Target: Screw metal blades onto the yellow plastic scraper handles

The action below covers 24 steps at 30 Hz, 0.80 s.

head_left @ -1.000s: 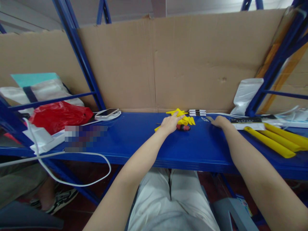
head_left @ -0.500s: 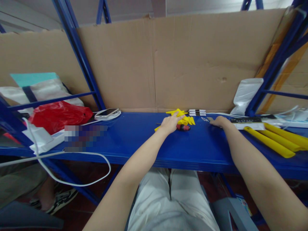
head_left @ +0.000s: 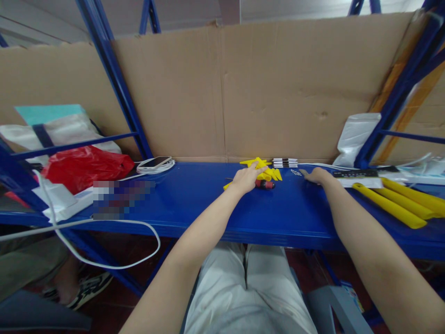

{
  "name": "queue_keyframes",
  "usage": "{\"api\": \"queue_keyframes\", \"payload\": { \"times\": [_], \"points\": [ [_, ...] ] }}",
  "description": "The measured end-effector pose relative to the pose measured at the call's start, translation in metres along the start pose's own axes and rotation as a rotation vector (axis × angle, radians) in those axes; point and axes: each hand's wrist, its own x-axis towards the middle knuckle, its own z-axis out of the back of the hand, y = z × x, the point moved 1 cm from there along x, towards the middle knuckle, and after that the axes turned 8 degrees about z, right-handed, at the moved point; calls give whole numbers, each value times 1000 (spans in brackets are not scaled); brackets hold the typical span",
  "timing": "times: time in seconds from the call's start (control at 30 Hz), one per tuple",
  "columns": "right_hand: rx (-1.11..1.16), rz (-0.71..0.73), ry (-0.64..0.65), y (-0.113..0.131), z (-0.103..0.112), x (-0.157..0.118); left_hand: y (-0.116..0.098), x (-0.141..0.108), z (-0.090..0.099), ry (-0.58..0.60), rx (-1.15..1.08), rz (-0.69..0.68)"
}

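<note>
My left hand (head_left: 246,178) reaches over a small heap of yellow plastic pieces (head_left: 267,174), fingers stretched out and apart against them. A screwdriver (head_left: 264,184) with a red and black handle lies under that hand, which hides its middle. My right hand (head_left: 318,176) rests on the blue shelf to the right, fingers extended beside several tiny whitish parts (head_left: 296,172). Its fingertips are small and blurred, but I see no held object. Behind the parts sits a stack of white and black pieces (head_left: 285,163).
Long yellow handles (head_left: 391,204) and a black-and-white box (head_left: 358,177) lie right of my right arm. A phone (head_left: 156,162) on a coiled cable, a red bag (head_left: 88,168) and a white power strip (head_left: 78,200) are leftward. Cardboard (head_left: 278,83) backs the shelf (head_left: 208,218).
</note>
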Motion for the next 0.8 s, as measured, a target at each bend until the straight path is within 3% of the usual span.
{"api": "queue_keyframes", "payload": {
  "times": [0.1,0.23,0.43,0.53,0.67,0.8],
  "points": [
    [-39,-109,118,4,4,-3,0,0,0,4,0,-3],
    [-41,-150,184,12,10,-8,1,1,-1,6,-3,-7],
    [-92,-111,144,27,25,-19,1,1,-1,11,6,-27],
    [-100,9,60,45,33,-25,1,1,-2,4,3,-39],
    [16,372,-139,79,33,-32,0,0,-1,8,-10,-60],
    [223,662,-225,107,22,-37,-3,-1,0,31,-17,-95]
  ]
}}
